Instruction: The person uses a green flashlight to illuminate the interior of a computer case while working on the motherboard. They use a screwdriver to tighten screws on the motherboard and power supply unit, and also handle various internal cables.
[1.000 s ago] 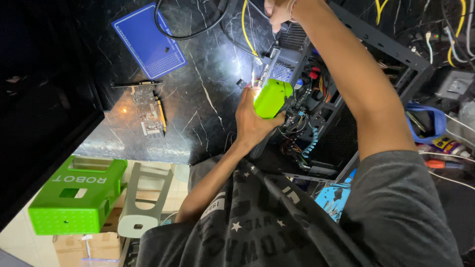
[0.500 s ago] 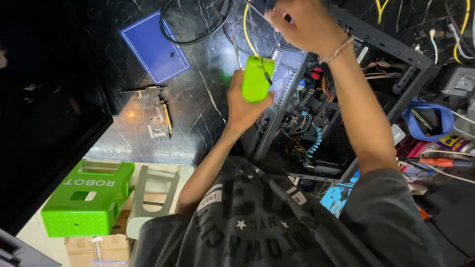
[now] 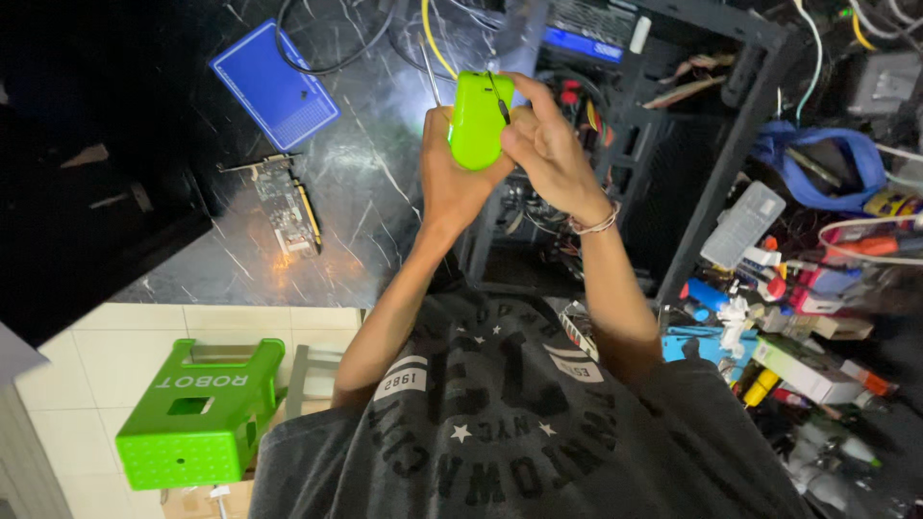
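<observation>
Head view: I'm seeing the bright green handheld tool (image 3: 478,120) being held up over the dark marble tabletop (image 3: 365,202), just in front of the open black computer case (image 3: 692,144). Left hand (image 3: 450,178) is wrapping around the tool's lower body from behind, fingers closed on it. Right hand (image 3: 548,149) is pinching at the tool's upper edge, where a thin dark cord or strip (image 3: 500,96) is running across the green shell; fingers curled, gripping there too. A bracelet (image 3: 598,226) is sitting on the right wrist.

A yellow cable (image 3: 435,43) is coming down just behind the tool. Inside the case, tangled wires (image 3: 538,207) are showing behind the right hand. On the tabletop to the left, a graphics card (image 3: 285,204) is lying flat, well apart from the hands, and a blue rectangular pad (image 3: 274,85) is lying farther up with a black cable (image 3: 327,53) looping over it.

Right of the case, a cluttered heap of small tools and boxes (image 3: 788,308) is spreading out, with a blue strap (image 3: 827,163) above it. Lower left, a green plastic stool (image 3: 202,413) is standing on the tiled floor (image 3: 87,375). I'm seeing the person's grey printed shirt (image 3: 500,432) filling the bottom.
</observation>
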